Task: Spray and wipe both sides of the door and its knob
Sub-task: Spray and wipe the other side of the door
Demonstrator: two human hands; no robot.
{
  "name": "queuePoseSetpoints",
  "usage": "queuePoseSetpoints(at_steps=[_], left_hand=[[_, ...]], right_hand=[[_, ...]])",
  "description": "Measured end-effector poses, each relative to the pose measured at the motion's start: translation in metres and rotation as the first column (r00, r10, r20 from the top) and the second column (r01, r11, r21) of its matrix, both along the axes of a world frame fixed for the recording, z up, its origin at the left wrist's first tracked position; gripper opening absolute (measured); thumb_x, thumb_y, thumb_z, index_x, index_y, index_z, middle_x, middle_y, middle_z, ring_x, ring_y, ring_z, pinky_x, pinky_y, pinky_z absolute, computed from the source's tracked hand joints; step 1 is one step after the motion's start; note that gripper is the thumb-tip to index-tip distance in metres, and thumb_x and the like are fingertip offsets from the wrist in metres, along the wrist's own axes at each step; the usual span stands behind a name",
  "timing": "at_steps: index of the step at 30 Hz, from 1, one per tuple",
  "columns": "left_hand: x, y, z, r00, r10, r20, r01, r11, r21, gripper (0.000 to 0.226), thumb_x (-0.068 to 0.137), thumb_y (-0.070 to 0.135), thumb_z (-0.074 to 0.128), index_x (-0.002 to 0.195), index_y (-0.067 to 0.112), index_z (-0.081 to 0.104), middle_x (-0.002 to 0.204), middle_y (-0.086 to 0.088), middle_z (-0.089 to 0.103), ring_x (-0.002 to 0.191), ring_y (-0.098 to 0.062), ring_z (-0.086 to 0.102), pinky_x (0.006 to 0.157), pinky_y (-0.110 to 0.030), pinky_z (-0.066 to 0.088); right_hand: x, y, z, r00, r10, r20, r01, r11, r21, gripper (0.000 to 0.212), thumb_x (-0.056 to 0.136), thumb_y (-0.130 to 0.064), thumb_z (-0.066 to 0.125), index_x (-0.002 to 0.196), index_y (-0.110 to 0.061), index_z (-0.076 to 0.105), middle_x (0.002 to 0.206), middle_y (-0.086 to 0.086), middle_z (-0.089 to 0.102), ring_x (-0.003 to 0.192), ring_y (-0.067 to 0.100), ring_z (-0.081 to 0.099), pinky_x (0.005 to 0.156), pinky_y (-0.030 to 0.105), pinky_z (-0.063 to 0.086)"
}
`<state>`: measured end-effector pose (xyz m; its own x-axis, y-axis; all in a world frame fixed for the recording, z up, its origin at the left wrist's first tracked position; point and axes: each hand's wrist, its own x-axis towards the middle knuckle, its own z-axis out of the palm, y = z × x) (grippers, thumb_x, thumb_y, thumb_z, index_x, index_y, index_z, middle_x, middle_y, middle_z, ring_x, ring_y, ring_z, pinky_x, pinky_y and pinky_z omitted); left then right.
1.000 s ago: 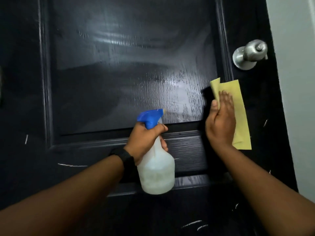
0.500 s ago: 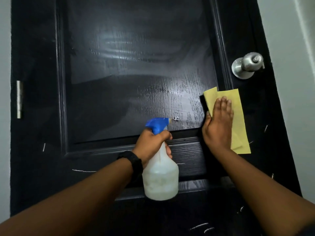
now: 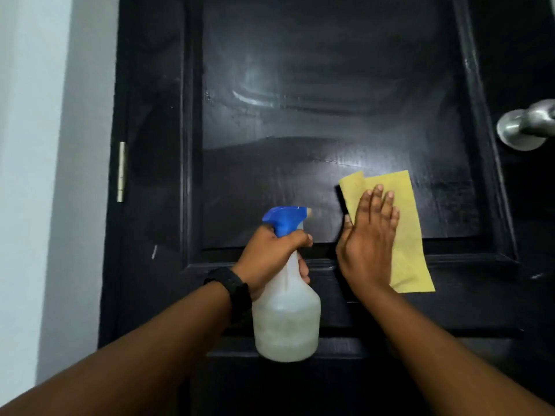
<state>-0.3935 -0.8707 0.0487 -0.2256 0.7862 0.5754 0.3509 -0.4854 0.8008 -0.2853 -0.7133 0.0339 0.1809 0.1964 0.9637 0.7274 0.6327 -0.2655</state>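
Wiping the black door (image 3: 300, 115).
The left grip (image 3: 271, 253) clasped the spray bottle (image 3: 285, 319); the right grip (image 3: 368, 244), fingers flat, pressed the yellow cloth (image 3: 405, 235), which had shifted left across the door, away from the knob (image 3: 522, 127).

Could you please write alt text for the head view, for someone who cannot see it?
A person's right hand presses a yellow cloth flat against a black panelled door, while the left hand grips a blue-topped spray bottle. A silver knob sits at the right edge.

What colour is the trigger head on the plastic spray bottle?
Blue, atop the translucent white plastic spray bottle gripped by the left hand; seen in the head view.
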Motion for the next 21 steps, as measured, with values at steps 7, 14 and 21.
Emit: queuePoseSetpoints(at_steps=[7,14,21], left_hand=[[-0.076,-0.041,0.002,0.997,0.078,0.017,-0.077,0.996,-0.035,0.013,0.095,0.012,0.063,0.102,0.002,0.059,0.059,-0.020,0.059,0.055,-0.032,0.059,0.061,-0.041,0.057],[-0.157,-0.091,-0.007,0.970,0.236,0.049,-0.236,0.972,-0.014,0.031,0.093,0.009,0.063,0.114,-0.014,0.058,0.058,-0.021,0.060,0.054,-0.033,0.060,0.060,-0.040,0.057],[-0.200,-0.125,-0.004,0.952,0.303,0.046,-0.301,0.953,-0.038,0.028,0.093,0.009,0.063,0.110,-0.013,0.058,0.062,-0.023,0.060,0.054,-0.033,0.060,0.059,-0.038,0.058]], right_hand=[[-0.071,-0.034,0.007,0.998,0.009,0.065,-0.011,1.000,0.023,0.062,0.099,-0.029,0.029,0.153,0.001,0.018,0.162,0.018,0.009,0.151,0.033,0.003,0.123,0.048,0.005],[-0.193,-0.090,0.018,0.942,0.106,0.319,-0.145,0.985,0.099,0.063,0.096,-0.025,0.034,0.152,0.002,0.023,0.161,0.021,0.015,0.150,0.035,0.007,0.122,0.050,0.010],[-0.262,-0.113,0.028,0.735,0.028,0.677,-0.219,0.955,0.199,0.074,0.094,-0.043,0.006,0.154,0.001,0.015,0.162,0.019,0.007,0.151,0.033,0.000,0.122,0.047,0.002]])
